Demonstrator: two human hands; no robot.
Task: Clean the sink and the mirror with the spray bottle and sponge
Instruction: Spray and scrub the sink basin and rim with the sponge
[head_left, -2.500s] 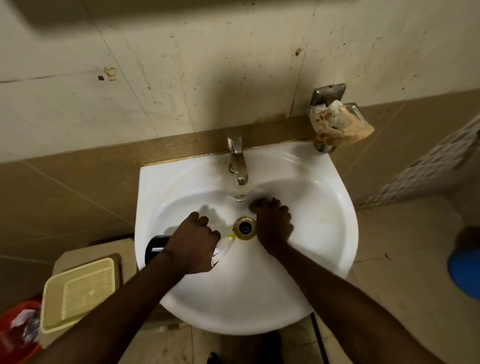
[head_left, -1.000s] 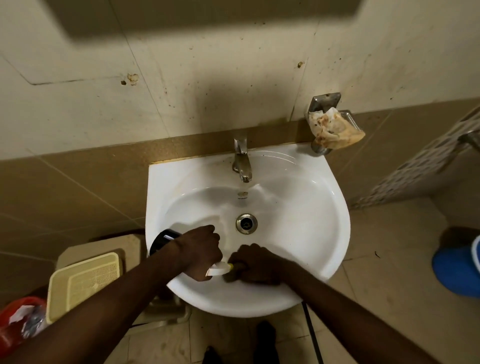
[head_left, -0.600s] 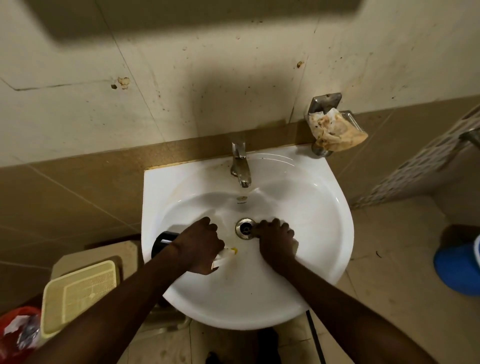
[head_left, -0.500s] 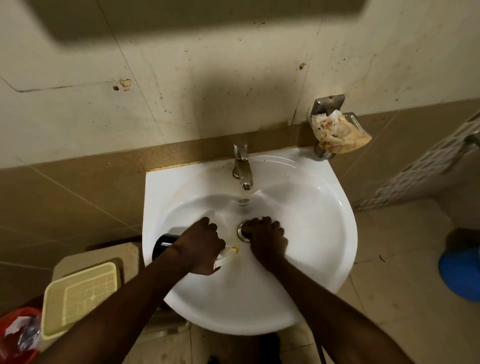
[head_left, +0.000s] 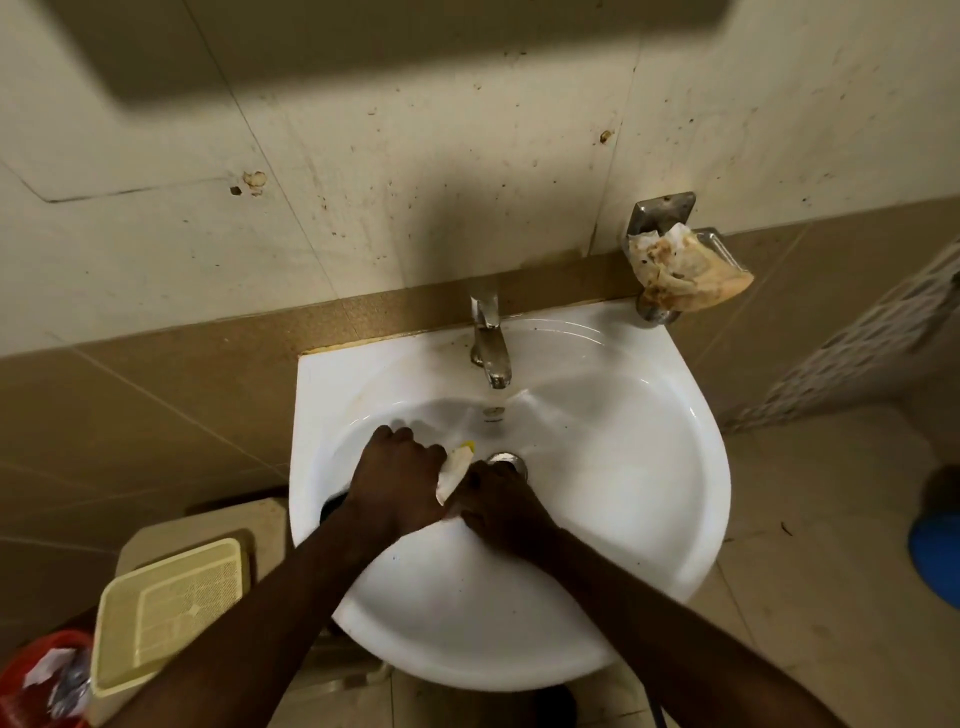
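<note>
The white sink hangs on the wall below me, with a chrome faucet at its back. My left hand is inside the basin, shut on the spray bottle. Its white nozzle with a yellow tip points toward the drain, and its dark body sticks out behind my wrist. My right hand is curled and pressed on the basin just in front of the drain, touching my left hand. The sponge is hidden under it. The mirror is out of view above.
A metal soap holder with a crumpled stained wrapper is fixed at the sink's right back corner. A yellow perforated basket and a red bin are at the lower left. A blue container is on the floor at the right.
My right hand has slid back and forth across the basin and now lies just in front of the drain against my left hand. My left hand moved slightly up with the bottle.
</note>
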